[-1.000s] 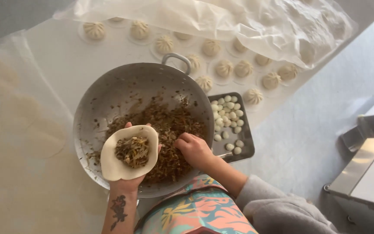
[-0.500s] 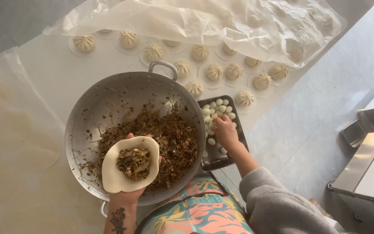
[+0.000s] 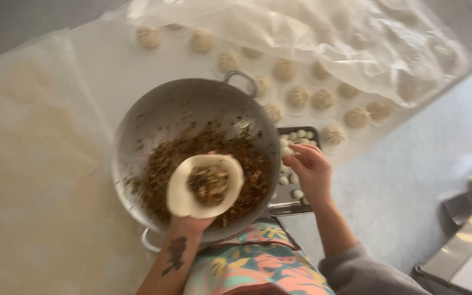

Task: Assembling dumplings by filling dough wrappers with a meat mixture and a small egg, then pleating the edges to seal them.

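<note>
We see a dull, scuffed metal wok (image 3: 159, 117) holding coarse, crumbly brown filling (image 3: 165, 164). The dough wrapper (image 3: 178, 191) looks smooth, soft and matt. A dark metal tray (image 3: 288, 199) carries small glossy white balls (image 3: 296, 194). Thin, crinkled translucent plastic film (image 3: 323, 33) shines above matt, pleated dumplings (image 3: 299, 95). The tabletop (image 3: 99, 65) is smooth and matt white.

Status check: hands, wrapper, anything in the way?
Left hand holds filled dough wrapper over pan. Right hand pinches small white egg above tray. Nothing blocking.
</note>
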